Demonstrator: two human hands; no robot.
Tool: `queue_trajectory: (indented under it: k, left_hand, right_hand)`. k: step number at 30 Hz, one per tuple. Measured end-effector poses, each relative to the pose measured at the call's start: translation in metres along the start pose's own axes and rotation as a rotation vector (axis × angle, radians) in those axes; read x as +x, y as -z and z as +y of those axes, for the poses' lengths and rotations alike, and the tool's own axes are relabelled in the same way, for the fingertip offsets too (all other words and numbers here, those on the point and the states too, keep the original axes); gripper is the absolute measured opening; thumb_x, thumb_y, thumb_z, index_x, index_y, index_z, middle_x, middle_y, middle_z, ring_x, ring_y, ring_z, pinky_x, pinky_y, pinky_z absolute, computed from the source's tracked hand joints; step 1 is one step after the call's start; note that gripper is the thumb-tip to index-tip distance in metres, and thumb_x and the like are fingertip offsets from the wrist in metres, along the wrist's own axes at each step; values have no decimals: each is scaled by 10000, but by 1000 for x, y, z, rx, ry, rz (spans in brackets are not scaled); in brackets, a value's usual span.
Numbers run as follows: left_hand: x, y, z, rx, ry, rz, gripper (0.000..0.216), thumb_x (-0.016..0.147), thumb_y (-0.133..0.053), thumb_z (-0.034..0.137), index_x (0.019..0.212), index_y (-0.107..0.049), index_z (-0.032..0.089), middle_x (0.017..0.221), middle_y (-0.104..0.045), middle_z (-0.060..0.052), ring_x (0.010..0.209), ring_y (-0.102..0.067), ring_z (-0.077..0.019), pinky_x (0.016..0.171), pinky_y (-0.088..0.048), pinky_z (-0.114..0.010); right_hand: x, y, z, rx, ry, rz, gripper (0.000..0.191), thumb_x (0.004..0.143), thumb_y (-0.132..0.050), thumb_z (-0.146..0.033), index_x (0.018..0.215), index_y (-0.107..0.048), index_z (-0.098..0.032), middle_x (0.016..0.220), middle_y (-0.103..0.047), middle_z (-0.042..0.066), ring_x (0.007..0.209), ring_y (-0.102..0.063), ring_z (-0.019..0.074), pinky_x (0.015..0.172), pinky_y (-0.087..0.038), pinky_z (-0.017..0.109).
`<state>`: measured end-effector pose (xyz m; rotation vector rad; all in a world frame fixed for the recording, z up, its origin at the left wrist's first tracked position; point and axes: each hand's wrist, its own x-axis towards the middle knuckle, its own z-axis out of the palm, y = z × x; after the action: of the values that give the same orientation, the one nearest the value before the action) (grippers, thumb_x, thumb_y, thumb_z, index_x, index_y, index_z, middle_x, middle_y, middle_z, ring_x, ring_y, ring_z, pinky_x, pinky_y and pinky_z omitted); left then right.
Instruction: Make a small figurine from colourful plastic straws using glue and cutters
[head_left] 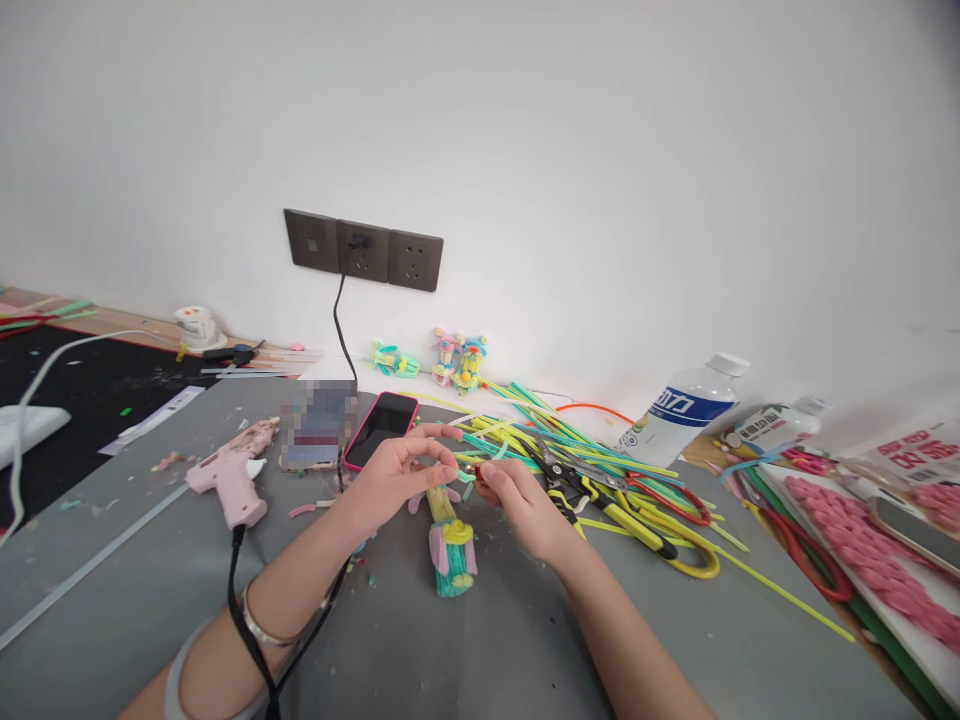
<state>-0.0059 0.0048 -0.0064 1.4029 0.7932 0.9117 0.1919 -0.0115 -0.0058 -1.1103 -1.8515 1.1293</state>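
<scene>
Right hand (517, 495) pinched mint strip (466, 479); left hand (409, 468) curled beside it, hold unclear | doll (453, 560) lay just below | grey tabletop's (405, 655) back edge met white wall (570, 190)

The only view looks from the person's head, forward and down over the grey-topped counter (510, 650) to the pale wall (570, 150), which fills roughly the upper half. The left grip (420, 465) and right grip (517, 500) appear near, just below centre.
</scene>
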Motion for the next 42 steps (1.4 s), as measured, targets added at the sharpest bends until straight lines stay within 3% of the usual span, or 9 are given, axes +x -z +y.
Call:
queue_trajectory:
  k: [9, 15, 22, 32, 38, 42]
  left_hand:
    - [1, 0, 2, 15, 2, 22, 232, 807, -714, 406, 799, -729, 174, 1384, -530, -114, 879, -648, -195, 482, -465, -219]
    - [0, 0, 4, 12, -5, 46, 202, 808, -709, 388, 791, -736, 189, 1374, -537, -112, 1092, -617, -280, 518, -493, -218]
    - [0, 0, 7, -13, 19, 61, 217, 801, -724, 405, 763, -701, 193, 1362, -535, -104, 1124, -605, -276, 560, -504, -224]
    - [2, 1, 7, 3, -7, 161, 167, 801, -716, 337, 735, -694, 185, 1216, -617, -100, 1201, -549, -268, 819, -497, -286]
    - [4, 0, 2, -11, -44, 189, 211, 826, -700, 358, 733, -655, 174, 991, -641, -76, 1058, -599, -220, 815, -480, -269]
    - [3, 0, -1, -16, 7, 130, 229, 838, -691, 402, 844, -651, 177, 832, -605, -29, 737, -601, -143, 603, -453, -234]
  right_hand:
    - [0, 2, -1, -1, 12, -1, 426, 969, -327, -459, 617, -254, -229, 594, -224, -49, 560, -215, 123, 532, -190, 288]
    - [-1, 5, 0, 5, -10, 10, 442, 971, -327, -499, 627, -250, -232, 602, -221, -49, 554, -208, 123, 525, -189, 290]
    - [-1, 10, 2, 7, -30, 28, 502, 961, -311, -580, 601, -239, -238, 582, -203, -55, 544, -171, 123, 523, -158, 303]
    - [1, 22, 6, 106, -77, 73, 568, 933, -317, -712, 626, -287, -235, 609, -211, -58, 543, -166, 118, 503, -155, 295]
    - [5, 21, 14, 127, -80, 125, 485, 894, -519, -649, 708, -396, -218, 638, -281, -57, 549, -229, 104, 487, -193, 256]
    - [9, 15, 13, 222, -118, 196, 425, 849, -608, -617, 805, -487, -212, 601, -282, -77, 508, -229, 90, 467, -186, 247]
